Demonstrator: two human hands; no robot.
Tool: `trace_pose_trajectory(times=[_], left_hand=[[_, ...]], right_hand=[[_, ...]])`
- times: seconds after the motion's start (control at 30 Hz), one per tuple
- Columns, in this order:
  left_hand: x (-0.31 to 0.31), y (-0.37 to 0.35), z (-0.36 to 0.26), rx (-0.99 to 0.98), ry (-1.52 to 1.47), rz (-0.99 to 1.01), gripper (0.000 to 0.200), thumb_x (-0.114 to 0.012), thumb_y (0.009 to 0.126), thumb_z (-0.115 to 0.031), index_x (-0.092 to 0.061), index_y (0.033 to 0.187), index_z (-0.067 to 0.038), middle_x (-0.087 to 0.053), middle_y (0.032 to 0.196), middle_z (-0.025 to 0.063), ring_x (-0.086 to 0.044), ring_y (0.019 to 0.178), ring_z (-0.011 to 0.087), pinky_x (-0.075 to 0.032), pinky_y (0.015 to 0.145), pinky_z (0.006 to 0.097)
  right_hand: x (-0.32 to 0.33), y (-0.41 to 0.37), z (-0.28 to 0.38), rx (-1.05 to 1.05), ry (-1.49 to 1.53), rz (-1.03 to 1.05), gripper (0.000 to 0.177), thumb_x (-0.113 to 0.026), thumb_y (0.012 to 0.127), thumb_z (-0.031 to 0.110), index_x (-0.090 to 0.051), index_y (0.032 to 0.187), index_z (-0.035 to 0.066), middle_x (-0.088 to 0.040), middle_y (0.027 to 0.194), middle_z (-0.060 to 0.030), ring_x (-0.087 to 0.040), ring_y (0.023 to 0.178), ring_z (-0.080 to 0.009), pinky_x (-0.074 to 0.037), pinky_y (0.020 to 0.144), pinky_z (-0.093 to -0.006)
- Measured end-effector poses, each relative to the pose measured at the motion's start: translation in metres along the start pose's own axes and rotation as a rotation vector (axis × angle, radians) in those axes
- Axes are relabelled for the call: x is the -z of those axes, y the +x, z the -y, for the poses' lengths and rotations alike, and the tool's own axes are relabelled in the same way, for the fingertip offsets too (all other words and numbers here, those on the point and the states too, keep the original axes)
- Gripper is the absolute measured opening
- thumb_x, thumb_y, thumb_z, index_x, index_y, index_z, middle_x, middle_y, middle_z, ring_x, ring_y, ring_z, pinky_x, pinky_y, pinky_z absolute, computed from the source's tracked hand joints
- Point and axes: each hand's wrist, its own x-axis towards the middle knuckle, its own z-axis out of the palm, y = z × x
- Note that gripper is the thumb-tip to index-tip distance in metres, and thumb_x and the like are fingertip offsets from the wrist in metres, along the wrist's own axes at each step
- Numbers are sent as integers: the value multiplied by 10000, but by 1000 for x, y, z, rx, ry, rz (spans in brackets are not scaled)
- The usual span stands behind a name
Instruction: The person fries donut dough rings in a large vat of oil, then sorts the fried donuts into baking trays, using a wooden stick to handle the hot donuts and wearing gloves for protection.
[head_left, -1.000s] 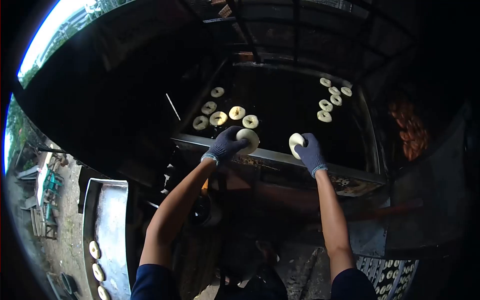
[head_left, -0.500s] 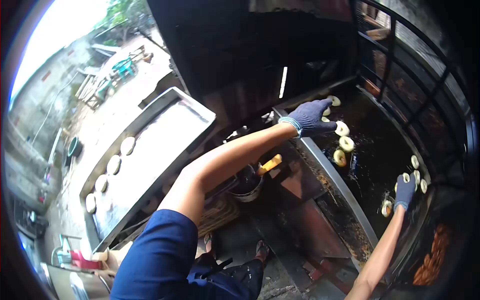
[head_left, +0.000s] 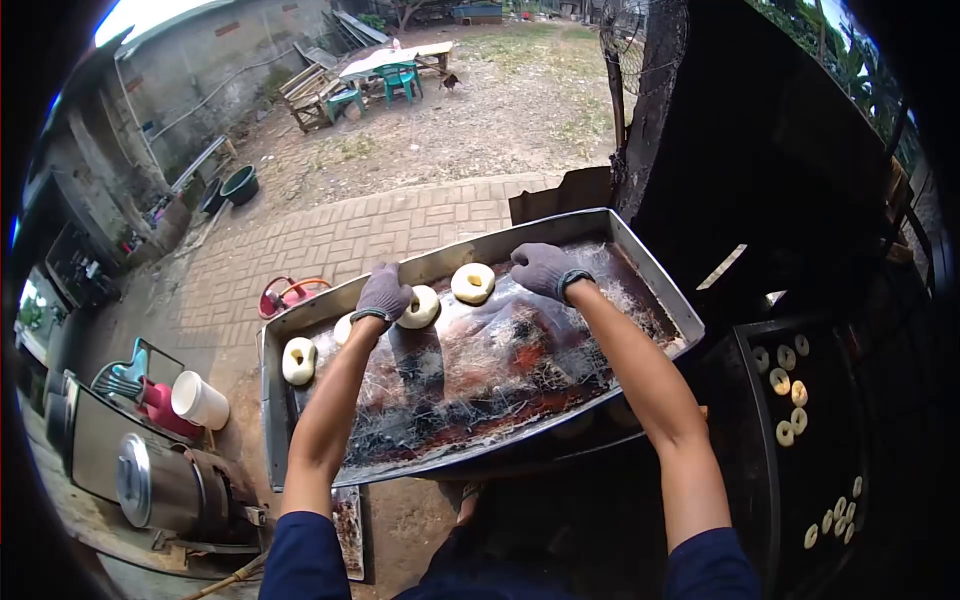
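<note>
A long metal tray [head_left: 520, 413] with a scratched, oily bottom spans the middle of the view. Ring doughnuts of pale dough lie along its far side. My left hand [head_left: 384, 292], in a dark knit glove, is closed at the left edge of one doughnut [head_left: 420, 308]. Partly hidden behind that wrist is another doughnut [head_left: 343, 327]; a further doughnut [head_left: 298, 361] rests at the tray's left end. My right hand [head_left: 545, 270], gloved too, hovers over the far side with fingers bent but apart, right of a separate doughnut [head_left: 472, 283].
At right, a dark frying vat [head_left: 760, 440] holds several doughnuts [head_left: 780, 381] in oil. A lidded metal pot [head_left: 160, 485], a white bucket [head_left: 200, 400] and a pink container [head_left: 165, 410] stand at left. Beyond the tray lie brick paving [head_left: 400, 225] and a teal chair [head_left: 398, 80].
The view has swung left from the vat to the tray. Both hands have left the doughnuts in the oil and are now over the tray's far side.
</note>
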Motion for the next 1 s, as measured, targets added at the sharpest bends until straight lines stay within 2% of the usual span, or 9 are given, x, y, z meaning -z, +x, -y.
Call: trace_pose_trajectory(times=[0.1,0.27,0.33,0.43,0.53,0.7,0.87,0.93,1.0], left_hand=[[11,-20,-19,117,83,-6,489,-616,794,-263,-563,1159,57,-565,1188,334,-605,1079,426,-504,921,470],[16,-19,-22,130,-370,505,484,-742,696,-323,-656,987,55,-690,855,171,-673,772,254,-528,726,369],[-8,-9,-34,-109,-314,373,430,-762,693,-254,-648,1008,16,-665,852,110,-633,753,158,-526,702,320],[-13,-19,-154,-423,-605,480,439,-753,724,-119,-584,1116,-16,-649,946,99,-629,852,148,-532,732,298],[-14,-117,-420,-746,-844,865,517,-774,789,-116,-526,1232,-20,-624,1089,130,-631,974,185,-539,860,315],[-216,-248,-671,-1131,-820,1015,543,-733,768,-240,-565,1241,-31,-659,1107,175,-650,1011,245,-518,894,352],[-332,-351,-782,-1137,-367,781,500,-721,735,-280,-608,1146,-19,-677,1048,242,-666,1002,367,-529,880,414],[-361,-367,-798,-945,-308,697,509,-715,739,-324,-607,1104,15,-673,1061,259,-664,1015,372,-533,876,423],[-359,-369,-800,-930,-370,818,625,-738,699,-422,-594,1073,56,-667,1072,270,-656,1031,381,-531,882,428]], right_hand=[[-67,69,29,-193,-30,67,424,-630,765,310,-712,1053,10,-666,1103,-255,-651,1057,-376,-521,910,-411],[-61,39,38,-158,73,30,462,-719,681,319,-723,1042,31,-669,1099,-271,-630,1110,-381,-505,951,-420],[-30,-19,12,-130,203,-273,557,-739,640,354,-644,1104,60,-602,1105,-266,-586,1074,-395,-490,950,-428],[44,-173,-46,-17,387,-550,424,-676,740,258,-586,1099,49,-624,1040,-178,-626,979,-320,-499,912,-407],[79,-403,-148,-511,551,-894,451,-710,767,179,-562,1177,60,-657,1051,-161,-660,975,-261,-533,845,-381],[24,-673,-313,-1048,227,-1351,419,-728,735,171,-601,1102,14,-663,1007,-173,-667,931,-292,-537,821,-390],[-7,-828,-368,-1465,86,-1187,484,-754,677,230,-625,1096,26,-691,1013,-206,-676,954,-347,-541,824,-415],[-22,-861,-387,-1521,79,-1081,472,-755,671,234,-640,1069,8,-693,1004,-217,-682,959,-342,-542,820,-410],[-25,-877,-401,-1561,145,-1024,455,-756,675,236,-650,1038,-17,-693,1000,-222,-683,966,-326,-542,815,-409]])
